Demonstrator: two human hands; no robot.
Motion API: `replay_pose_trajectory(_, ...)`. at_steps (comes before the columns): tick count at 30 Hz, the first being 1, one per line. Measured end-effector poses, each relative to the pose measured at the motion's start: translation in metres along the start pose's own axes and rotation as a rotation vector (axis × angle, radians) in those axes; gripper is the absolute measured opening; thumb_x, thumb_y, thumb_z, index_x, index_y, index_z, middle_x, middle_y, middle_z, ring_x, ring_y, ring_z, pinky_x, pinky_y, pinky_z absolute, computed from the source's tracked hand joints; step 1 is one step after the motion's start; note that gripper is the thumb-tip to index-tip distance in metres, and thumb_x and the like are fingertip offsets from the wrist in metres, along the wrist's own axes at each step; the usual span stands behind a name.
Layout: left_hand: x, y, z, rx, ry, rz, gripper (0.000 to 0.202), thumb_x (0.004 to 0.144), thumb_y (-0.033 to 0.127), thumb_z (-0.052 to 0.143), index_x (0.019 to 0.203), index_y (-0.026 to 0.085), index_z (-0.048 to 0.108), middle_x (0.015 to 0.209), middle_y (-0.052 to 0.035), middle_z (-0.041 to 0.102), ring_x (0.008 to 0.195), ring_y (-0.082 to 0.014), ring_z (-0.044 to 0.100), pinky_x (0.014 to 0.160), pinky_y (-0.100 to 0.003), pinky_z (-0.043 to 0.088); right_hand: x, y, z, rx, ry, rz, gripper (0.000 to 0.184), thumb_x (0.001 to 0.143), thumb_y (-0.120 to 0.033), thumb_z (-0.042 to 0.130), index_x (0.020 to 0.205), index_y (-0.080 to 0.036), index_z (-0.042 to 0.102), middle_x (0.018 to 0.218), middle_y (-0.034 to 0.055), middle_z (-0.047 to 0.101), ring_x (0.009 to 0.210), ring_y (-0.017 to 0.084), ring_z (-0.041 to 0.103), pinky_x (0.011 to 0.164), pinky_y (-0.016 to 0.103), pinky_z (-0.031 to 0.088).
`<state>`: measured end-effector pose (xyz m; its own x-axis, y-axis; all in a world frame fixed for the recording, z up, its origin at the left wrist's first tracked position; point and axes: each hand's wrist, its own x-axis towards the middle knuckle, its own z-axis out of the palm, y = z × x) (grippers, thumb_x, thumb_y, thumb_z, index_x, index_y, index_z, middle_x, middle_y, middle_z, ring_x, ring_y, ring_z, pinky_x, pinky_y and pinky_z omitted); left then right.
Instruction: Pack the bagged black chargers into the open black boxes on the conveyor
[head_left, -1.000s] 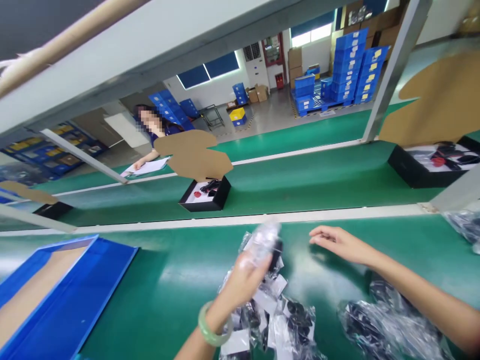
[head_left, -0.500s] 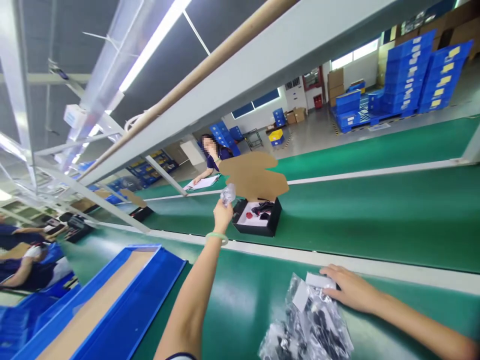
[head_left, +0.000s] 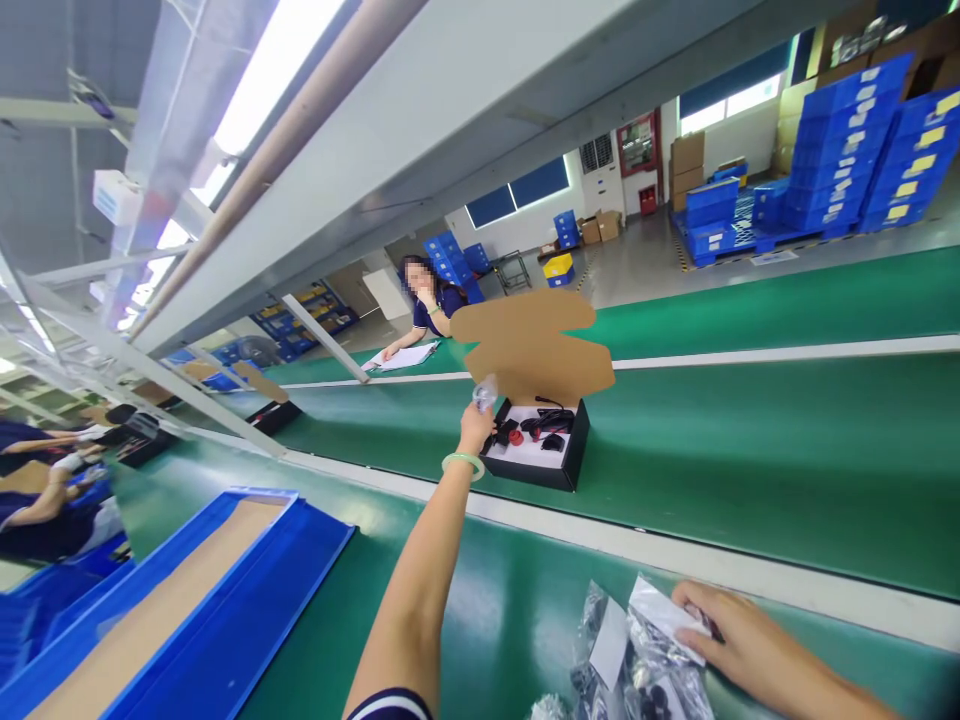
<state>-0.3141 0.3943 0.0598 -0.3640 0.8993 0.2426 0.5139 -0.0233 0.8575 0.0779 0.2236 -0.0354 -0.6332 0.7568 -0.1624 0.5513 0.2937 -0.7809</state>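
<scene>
My left hand [head_left: 475, 430], a pale green bangle at its wrist, is closed on a small clear plastic bag [head_left: 486, 392]; what is inside I cannot make out. It is at the left edge of an open black box [head_left: 534, 474] whose brown cardboard lid [head_left: 536, 350] stands up. In the box lie black cables [head_left: 551, 420], a red round piece [head_left: 516, 437] and other black parts on a white insert. At the lower right, my right hand [head_left: 724, 630] pinches a clear plastic bag with a white label [head_left: 664, 615], at the side of a pile of similar bags [head_left: 637, 690] holding dark parts.
A blue bin [head_left: 225, 600] with a cardboard strip stands at the left. A white rail [head_left: 675, 550] runs between the two green belts. Across the line sits a person [head_left: 435, 300] with papers [head_left: 405, 357]; other people work at far left. A grey beam [head_left: 420, 150] crosses overhead.
My left hand with its small bag is now closer against the box's left side. My right hand has closed on a labelled bag at the pile and tilted it. The view has shifted somewhat.
</scene>
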Motion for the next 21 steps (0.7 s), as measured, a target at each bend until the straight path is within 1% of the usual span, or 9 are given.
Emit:
replay_pose_trajectory(3,-0.003,0.026,-0.015,-0.103,0.086,-0.077,0.023,0.095,0.033,0.055,0.082,0.014,0.056,0.062,0.0061,0.05,0.044,-0.0067,0.044,0.041,-0.019,0.04,-0.002,0.001,-0.013,0.054,0.014,0.031,0.031,0.091,-0.047,0.034,0.081,-0.022,0.05,0.074,0.0029,0.057,0.071,0.024,0.053,0.064,0.032,0.038)
replay_pose_trajectory(6,-0.014,0.065,-0.037,-0.226,0.128,-0.033,0.026,0.091,0.032,0.058,0.073,0.016,0.051,0.06,0.006,0.049,0.046,-0.0068,0.045,0.042,-0.019,0.04,-0.002,-0.005,-0.038,0.124,0.08,-0.015,0.039,0.092,-0.055,0.035,0.078,-0.022,0.05,0.07,0.0002,0.05,0.067,0.022,0.049,0.061,0.03,0.036)
replay_pose_trajectory(9,-0.038,0.103,-0.059,-0.326,0.102,0.041,0.029,0.083,0.04,0.066,0.073,0.016,0.053,0.064,0.0034,0.053,0.051,-0.0069,0.048,0.045,-0.017,0.041,0.013,-0.025,-0.067,0.204,0.114,-0.099,0.041,0.092,-0.058,0.04,0.077,-0.022,0.051,0.068,-0.0016,0.046,0.063,0.019,0.046,0.057,0.027,0.036)
replay_pose_trajectory(12,-0.069,0.128,-0.074,-0.358,0.027,0.066,0.04,0.069,0.051,0.075,0.073,0.015,0.058,0.065,0.0013,0.055,0.052,-0.0078,0.049,0.044,-0.017,0.04,0.057,-0.056,-0.093,0.171,0.16,-0.241,0.036,0.092,-0.052,0.042,0.08,-0.021,0.056,0.07,-0.0004,0.054,0.063,0.018,0.052,0.056,0.026,0.041)
replay_pose_trajectory(15,-0.098,0.139,-0.084,-0.342,-0.05,0.051,0.045,0.063,0.055,0.079,0.071,0.014,0.06,0.062,0.0003,0.056,0.051,-0.0092,0.05,0.042,-0.018,0.04,0.121,-0.088,-0.115,-0.013,0.295,-0.311,0.028,0.092,-0.038,0.041,0.083,-0.019,0.059,0.068,0.0006,0.059,0.063,0.019,0.059,0.057,0.025,0.046)
replay_pose_trajectory(17,-0.114,0.14,-0.089,-0.327,-0.079,0.044,0.044,0.065,0.055,0.078,0.071,0.014,0.061,0.061,0.0001,0.057,0.051,-0.0099,0.05,0.043,-0.019,0.041,0.162,-0.104,-0.126,-0.108,0.398,-0.313,0.025,0.094,-0.031,0.041,0.089,-0.018,0.061,0.074,0.0027,0.063,0.069,0.021,0.062,0.062,0.027,0.048)
replay_pose_trajectory(18,-0.123,0.139,-0.091,-0.319,-0.089,0.044,0.042,0.067,0.054,0.077,0.071,0.015,0.061,0.062,0.0002,0.057,0.051,-0.0101,0.05,0.044,-0.019,0.042,0.179,-0.109,-0.129,-0.151,0.443,-0.318,0.024,0.095,-0.027,0.041,0.094,-0.017,0.063,0.081,0.0048,0.065,0.076,0.022,0.063,0.067,0.028,0.048)
replay_pose_trajectory(20,-0.14,0.133,-0.093,-0.281,-0.111,0.059,0.037,0.076,0.052,0.071,0.073,0.016,0.062,0.062,0.0008,0.057,0.053,-0.0102,0.052,0.048,-0.02,0.044,0.204,-0.112,-0.132,-0.266,0.49,-0.338,0.023,0.096,-0.02,0.042,0.101,-0.017,0.065,0.098,0.0089,0.066,0.09,0.024,0.061,0.077,0.031,0.047)
replay_pose_trajectory(21,-0.15,0.128,-0.093,-0.245,-0.121,0.074,0.035,0.081,0.051,0.066,0.074,0.017,0.062,0.064,0.001,0.057,0.054,-0.0104,0.053,0.051,-0.02,0.046,0.21,-0.11,-0.131,-0.329,0.475,-0.346,0.022,0.094,-0.016,0.046,0.099,-0.017,0.067,0.102,0.01,0.065,0.093,0.025,0.061,0.08,0.032,0.046)
